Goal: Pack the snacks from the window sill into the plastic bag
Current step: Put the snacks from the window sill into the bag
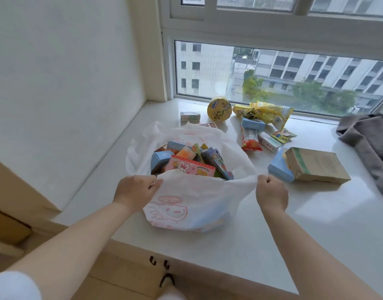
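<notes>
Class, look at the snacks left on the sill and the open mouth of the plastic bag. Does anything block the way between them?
Nothing visible does. The left hand and right hand hold the plastic bag open, and bare sill lies between its mouth and the nearest loose snack, the red packet. The bag already looks fairly full.

White plastic bag (186,202) upright on the sill, mouth open, part-filled with snacks; loose snack packets (262,124) beyond it.
</notes>
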`<state>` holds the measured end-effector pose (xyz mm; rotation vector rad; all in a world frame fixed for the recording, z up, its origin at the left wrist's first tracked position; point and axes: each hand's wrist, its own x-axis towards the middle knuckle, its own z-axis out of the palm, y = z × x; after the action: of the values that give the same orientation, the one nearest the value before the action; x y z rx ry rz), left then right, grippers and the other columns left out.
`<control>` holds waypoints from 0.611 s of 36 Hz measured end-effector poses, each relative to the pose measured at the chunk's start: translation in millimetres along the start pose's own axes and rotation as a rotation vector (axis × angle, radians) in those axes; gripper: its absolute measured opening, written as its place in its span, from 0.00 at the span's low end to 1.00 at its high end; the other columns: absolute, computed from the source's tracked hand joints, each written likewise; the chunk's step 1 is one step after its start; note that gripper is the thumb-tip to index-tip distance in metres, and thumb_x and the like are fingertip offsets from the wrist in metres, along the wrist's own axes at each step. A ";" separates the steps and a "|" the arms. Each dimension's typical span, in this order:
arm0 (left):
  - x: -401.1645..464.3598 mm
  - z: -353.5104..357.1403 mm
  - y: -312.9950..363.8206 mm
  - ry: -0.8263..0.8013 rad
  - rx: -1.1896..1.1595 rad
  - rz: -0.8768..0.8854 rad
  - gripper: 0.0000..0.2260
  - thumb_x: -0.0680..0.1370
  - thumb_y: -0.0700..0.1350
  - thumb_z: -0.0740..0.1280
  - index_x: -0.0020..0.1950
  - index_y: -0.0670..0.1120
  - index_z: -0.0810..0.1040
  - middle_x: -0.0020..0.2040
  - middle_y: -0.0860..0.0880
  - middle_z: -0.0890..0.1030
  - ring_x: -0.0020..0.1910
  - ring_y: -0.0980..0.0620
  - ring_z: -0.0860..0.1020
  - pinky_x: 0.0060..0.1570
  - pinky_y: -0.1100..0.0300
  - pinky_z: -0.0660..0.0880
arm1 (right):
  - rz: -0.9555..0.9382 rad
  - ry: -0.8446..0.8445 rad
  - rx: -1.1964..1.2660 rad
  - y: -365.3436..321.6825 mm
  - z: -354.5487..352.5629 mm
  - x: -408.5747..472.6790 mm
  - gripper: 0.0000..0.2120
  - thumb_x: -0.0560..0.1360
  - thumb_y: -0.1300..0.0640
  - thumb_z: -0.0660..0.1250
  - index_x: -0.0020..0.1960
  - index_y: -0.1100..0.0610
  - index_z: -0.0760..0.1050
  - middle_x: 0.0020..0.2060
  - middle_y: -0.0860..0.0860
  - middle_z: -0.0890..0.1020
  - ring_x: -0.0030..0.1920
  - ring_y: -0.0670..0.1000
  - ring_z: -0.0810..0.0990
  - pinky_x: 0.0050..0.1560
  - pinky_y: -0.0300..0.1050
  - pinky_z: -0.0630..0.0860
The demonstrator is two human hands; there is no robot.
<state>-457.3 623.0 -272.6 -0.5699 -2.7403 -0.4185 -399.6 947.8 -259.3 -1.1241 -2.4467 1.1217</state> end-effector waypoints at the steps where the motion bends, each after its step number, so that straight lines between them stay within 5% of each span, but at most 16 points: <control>1: 4.9 0.8 0.4 0.003 0.027 -0.002 0.24 0.75 0.61 0.49 0.27 0.48 0.67 0.22 0.48 0.73 0.21 0.46 0.67 0.25 0.66 0.53 | -0.004 -0.004 -0.039 -2.8 0.4 2.1 0.14 0.76 0.54 0.55 0.35 0.59 0.67 0.34 0.55 0.74 0.41 0.58 0.72 0.38 0.47 0.64; 4: 24.5 0.2 12.4 -0.026 0.075 0.002 0.27 0.77 0.63 0.46 0.34 0.47 0.72 0.30 0.48 0.78 0.29 0.43 0.76 0.27 0.61 0.58 | -0.041 0.002 -0.059 -18.1 4.5 8.9 0.08 0.75 0.52 0.59 0.46 0.58 0.69 0.44 0.54 0.76 0.45 0.57 0.72 0.44 0.47 0.67; 9: 64.7 4.3 48.2 -0.115 0.014 -0.031 0.17 0.81 0.57 0.52 0.43 0.49 0.72 0.40 0.50 0.78 0.41 0.45 0.76 0.37 0.57 0.64 | -0.206 0.008 -0.105 -45.1 22.4 18.7 0.16 0.73 0.53 0.63 0.59 0.57 0.68 0.57 0.54 0.72 0.56 0.56 0.73 0.48 0.46 0.67; 12: 92.2 13.9 62.3 -0.162 0.031 -0.011 0.13 0.81 0.54 0.55 0.53 0.49 0.76 0.48 0.51 0.80 0.48 0.46 0.78 0.40 0.57 0.67 | -0.252 -0.061 -0.159 -58.6 39.5 25.7 0.12 0.75 0.54 0.61 0.58 0.55 0.71 0.56 0.52 0.75 0.56 0.55 0.73 0.46 0.45 0.66; 22: 215.4 55.8 108.1 -0.246 -0.011 0.126 0.11 0.79 0.50 0.58 0.59 0.51 0.73 0.55 0.51 0.80 0.50 0.47 0.78 0.45 0.56 0.70 | -0.239 -0.113 -0.267 -88.2 50.2 102.3 0.12 0.78 0.55 0.56 0.56 0.56 0.75 0.55 0.54 0.78 0.55 0.56 0.74 0.46 0.44 0.66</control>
<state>-612.6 809.3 -223.3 -0.8429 -2.9127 -0.3545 -542.1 957.6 -240.6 -0.8197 -2.7928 0.8269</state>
